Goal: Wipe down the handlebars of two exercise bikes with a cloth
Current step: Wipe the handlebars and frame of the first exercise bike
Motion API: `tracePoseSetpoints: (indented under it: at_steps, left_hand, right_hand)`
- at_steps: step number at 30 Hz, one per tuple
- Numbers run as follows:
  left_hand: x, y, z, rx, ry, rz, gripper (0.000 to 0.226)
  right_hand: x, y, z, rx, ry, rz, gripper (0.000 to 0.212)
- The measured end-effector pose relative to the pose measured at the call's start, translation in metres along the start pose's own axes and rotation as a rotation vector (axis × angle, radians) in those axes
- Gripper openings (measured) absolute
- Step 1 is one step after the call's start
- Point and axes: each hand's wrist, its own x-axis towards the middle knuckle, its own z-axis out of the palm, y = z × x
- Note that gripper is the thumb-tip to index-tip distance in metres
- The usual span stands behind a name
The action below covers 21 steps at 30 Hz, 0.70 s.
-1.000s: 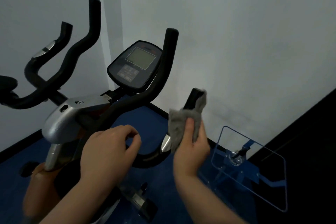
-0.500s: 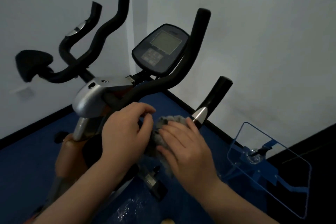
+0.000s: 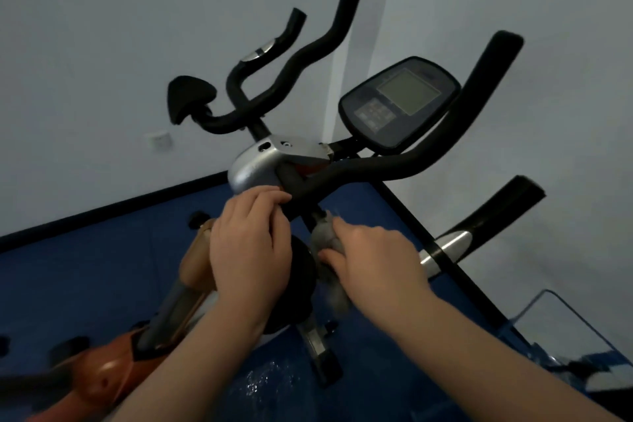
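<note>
Wiping low on the handlebars [image 3: 359, 175] near their centre is the step in hand, judging by where the cloth [image 3: 325, 236] sits. The grey cloth is bunched under the right hand [image 3: 373, 260], at about 6 o'clock from the silver clamp housing [image 3: 260, 164], on the black stem just below the point where the right bar leaves the clamp. The right fingers curl over the cloth and pinch it against the stem, thumb below; part of the cloth trails down toward 6 o'clock, blurred. The left hand [image 3: 250, 243] rests at 9 o'clock from the cloth, its fingers pressed together and hooked over the bar's root beside the housing, apparently steadying the bike; whether it touches the cloth I cannot tell.

The console [image 3: 397, 103] stands at 1 o'clock from the hands. The long right bar sweeps up to 2 o'clock, and a short grip with a metal sensor band [image 3: 445, 247] lies at 3 o'clock. The left bars rise at 11 o'clock, well apart from both hands.

Only 1 bike's bars are in view, so the task looks well short of done. The next move probably calls for sliding the cloth outward along a bar, with the fingers wrapped fully around the foam, while the left hand holds firm.
</note>
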Motion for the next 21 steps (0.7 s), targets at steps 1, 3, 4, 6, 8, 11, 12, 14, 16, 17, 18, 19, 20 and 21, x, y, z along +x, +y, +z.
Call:
tracePoseSetpoints:
  at_steps: [1,3,4,6,8,11,12,14,16,17,18,19,20,21]
  left_hand:
    - [0.000,0.000,0.000,0.007,0.009,-0.027,0.025]
    - [0.000,0.001,0.002,0.023,0.025,-0.074,0.024]
    - [0.000,0.001,0.003,0.032,0.031,-0.083,0.024]
    - [-0.001,0.001,0.004,0.044,0.039,-0.083,0.023]
    - [-0.002,0.001,0.003,0.049,0.042,-0.100,0.022]
    - [0.000,0.003,0.001,0.039,0.021,-0.131,0.021]
    - [0.000,0.003,0.000,0.029,0.016,-0.135,0.021]
    - [0.001,0.001,0.000,0.011,0.011,-0.134,0.021]
    - [0.001,0.001,0.001,0.001,-0.010,-0.131,0.020]
    - [0.000,0.000,0.001,-0.007,-0.023,-0.131,0.020]
    - [0.000,-0.001,0.000,-0.027,-0.037,-0.130,0.020]
    - [0.001,-0.001,-0.001,-0.057,-0.051,-0.125,0.021]
    - [0.001,-0.002,-0.003,-0.089,-0.068,-0.115,0.021]
    - [0.001,-0.003,-0.005,-0.116,-0.091,-0.099,0.021]
  right_hand:
    - [-0.007,0.005,-0.004,-0.030,-0.011,-0.032,0.038]
    - [-0.012,0.012,-0.005,-0.011,-0.022,-0.073,0.036]
    - [-0.006,0.012,-0.002,0.014,-0.020,-0.074,0.035]
    - [0.017,0.004,0.001,0.042,-0.041,-0.041,0.031]
    - [0.038,-0.006,0.006,0.054,-0.010,-0.044,0.027]
    - [0.035,0.000,0.007,0.100,-0.003,-0.049,0.026]
    - [0.027,0.007,0.007,0.106,0.000,-0.072,0.026]
    - [0.013,0.014,0.006,0.057,-0.010,-0.093,0.029]
    - [0.019,0.010,0.008,0.052,0.027,-0.069,0.032]
    - [0.027,0.005,0.009,0.058,0.042,-0.044,0.031]
    - [0.032,-0.001,0.009,0.086,0.057,-0.015,0.030]
    - [0.036,-0.004,0.008,0.126,0.064,0.003,0.029]
    - [0.037,-0.004,0.008,0.169,0.059,0.009,0.027]
    - [0.036,-0.001,0.005,0.214,0.039,0.009,0.024]
